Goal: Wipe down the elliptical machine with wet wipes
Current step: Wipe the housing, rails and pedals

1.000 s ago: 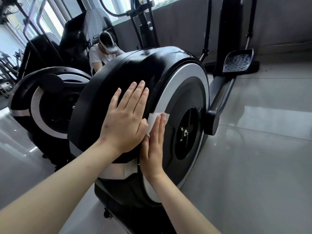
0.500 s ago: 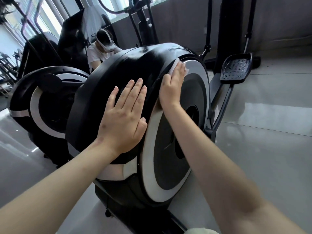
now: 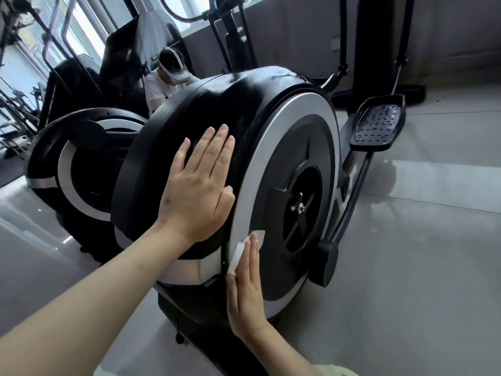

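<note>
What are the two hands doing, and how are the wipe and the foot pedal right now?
left hand: flat, fingers straight, resting on the black cover.
right hand: fingers straight, pressing the wet wipe.
wet wipe: crumpled, pinned against the silver ring.
pedal: raised off the floor, nothing on it.

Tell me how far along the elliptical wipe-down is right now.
Done, probably: the black housing shows damp-looking streaks along its top. In hand: the right hand presses the wet wipe flat on the lower part of the silver ring, while the left hand rests flat on the housing. Left: the dark inner disc, crank arm and pedal, none showing any sign of wiping.
</note>
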